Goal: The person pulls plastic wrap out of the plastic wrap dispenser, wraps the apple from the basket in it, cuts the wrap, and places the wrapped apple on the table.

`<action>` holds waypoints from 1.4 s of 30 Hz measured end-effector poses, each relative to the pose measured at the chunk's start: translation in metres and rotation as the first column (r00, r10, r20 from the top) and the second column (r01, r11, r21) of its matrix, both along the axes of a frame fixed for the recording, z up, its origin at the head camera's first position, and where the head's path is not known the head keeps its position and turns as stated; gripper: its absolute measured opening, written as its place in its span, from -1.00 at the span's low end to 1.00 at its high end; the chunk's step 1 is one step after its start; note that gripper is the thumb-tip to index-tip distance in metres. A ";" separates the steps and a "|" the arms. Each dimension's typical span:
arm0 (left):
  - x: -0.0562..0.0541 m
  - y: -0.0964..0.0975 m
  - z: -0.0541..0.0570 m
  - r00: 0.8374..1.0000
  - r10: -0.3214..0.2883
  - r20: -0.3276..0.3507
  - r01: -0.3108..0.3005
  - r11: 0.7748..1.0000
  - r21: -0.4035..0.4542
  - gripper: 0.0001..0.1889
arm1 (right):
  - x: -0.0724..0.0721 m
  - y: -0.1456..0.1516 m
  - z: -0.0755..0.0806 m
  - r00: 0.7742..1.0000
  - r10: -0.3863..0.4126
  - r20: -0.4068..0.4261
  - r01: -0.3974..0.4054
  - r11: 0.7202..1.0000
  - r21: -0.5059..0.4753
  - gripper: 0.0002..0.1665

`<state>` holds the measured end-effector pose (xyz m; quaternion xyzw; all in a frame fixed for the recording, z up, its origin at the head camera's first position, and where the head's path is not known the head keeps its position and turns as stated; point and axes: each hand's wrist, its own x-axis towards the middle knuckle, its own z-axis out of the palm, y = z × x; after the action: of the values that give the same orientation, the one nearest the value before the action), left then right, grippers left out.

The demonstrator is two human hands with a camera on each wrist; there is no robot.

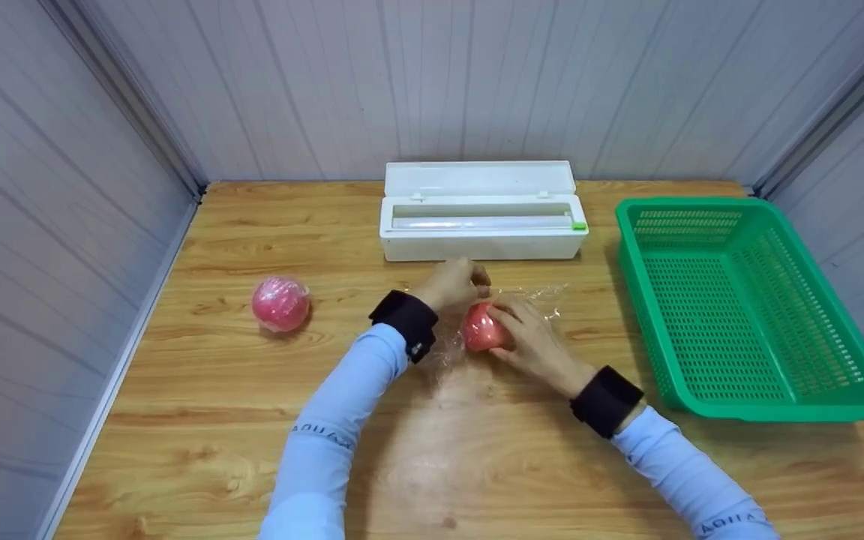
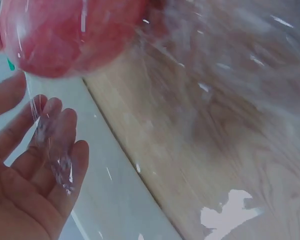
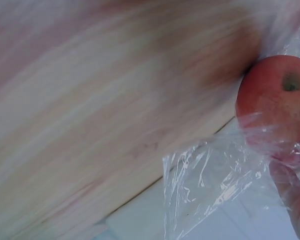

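A red apple (image 1: 482,328) sits on a clear sheet of cling film (image 1: 443,358) in the middle of the table. My right hand (image 1: 541,341) grips it from the right, fingers over the top and thumb low on the near side. Its stem hollow shows in the right wrist view, with film (image 3: 215,175) draped against its lower part. Just beyond the apple to the left, my left hand (image 1: 453,283) is raised over the film. In the left wrist view its fingers (image 2: 60,145) are loosely bent, with a strip of film lying across them.
A film-wrapped pink-red fruit (image 1: 280,304) lies to the left. At the back stands a white cling film dispenser (image 1: 477,246), lid up and roll inside, with a green slider (image 1: 579,226). A green perforated basket (image 1: 646,330) stands at the right. Panel walls border the wooden table (image 1: 199,420).
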<state>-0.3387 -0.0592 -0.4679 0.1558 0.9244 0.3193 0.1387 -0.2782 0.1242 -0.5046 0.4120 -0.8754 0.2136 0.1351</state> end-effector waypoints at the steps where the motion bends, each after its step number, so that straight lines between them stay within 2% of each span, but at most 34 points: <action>1: -0.001 0.002 0.000 1.000 0.001 -0.009 -0.001 1.000 -0.007 -0.80 | 0.000 -0.001 0.000 1.000 -0.004 0.006 0.004 1.000 0.000 -0.24; 8: -0.006 0.008 0.000 0.995 0.018 -0.099 -0.020 1.000 -0.012 -0.86 | -0.004 -0.003 0.001 0.996 -0.041 0.075 0.041 0.999 -0.001 -0.22; 16: -0.007 0.010 -0.002 0.990 0.008 -0.138 -0.006 1.000 0.019 -0.87 | -0.010 -0.001 -0.003 0.993 -0.075 0.096 0.080 0.996 -0.042 -0.30; 23: 0.000 0.015 0.004 0.982 -0.037 -0.184 0.027 0.998 -0.056 -0.86 | -0.013 -0.003 0.000 0.991 -0.086 0.106 0.094 0.993 -0.077 -0.36; 29: 0.009 0.016 0.008 0.983 -0.068 -0.169 0.051 0.993 -0.105 -0.83 | -0.015 -0.002 0.000 0.982 -0.116 0.150 0.133 0.985 -0.113 -0.40; 31: 0.012 0.014 0.010 0.979 -0.094 -0.183 0.075 0.991 -0.111 -0.80 | -0.017 -0.001 0.000 0.980 -0.121 0.161 0.143 0.981 -0.132 -0.42; 34: 0.017 0.010 0.009 0.974 -0.120 -0.191 0.105 0.990 -0.090 -0.72 | -0.019 0.000 0.000 0.974 -0.131 0.183 0.159 0.977 -0.145 -0.42; 37: 0.020 0.004 0.005 0.973 -0.121 -0.195 0.116 0.993 -0.035 -0.62 | -0.021 0.000 0.002 0.963 -0.139 0.231 0.170 0.978 -0.120 -0.40; 39: 0.022 0.000 0.003 0.979 -0.111 -0.170 0.116 0.993 0.023 -0.53 | -0.022 -0.001 0.003 0.953 -0.141 0.268 0.171 0.981 -0.091 -0.39; 42: 0.025 -0.004 -0.001 0.984 -0.127 -0.127 0.140 0.985 0.100 -0.41 | -0.026 -0.001 0.005 0.936 -0.132 0.327 0.160 0.985 -0.058 -0.40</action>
<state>-0.3140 -0.0635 -0.4689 0.2436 0.8998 0.3492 0.0951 -0.3045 0.1227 -0.4993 0.2993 -0.9041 0.3041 0.0230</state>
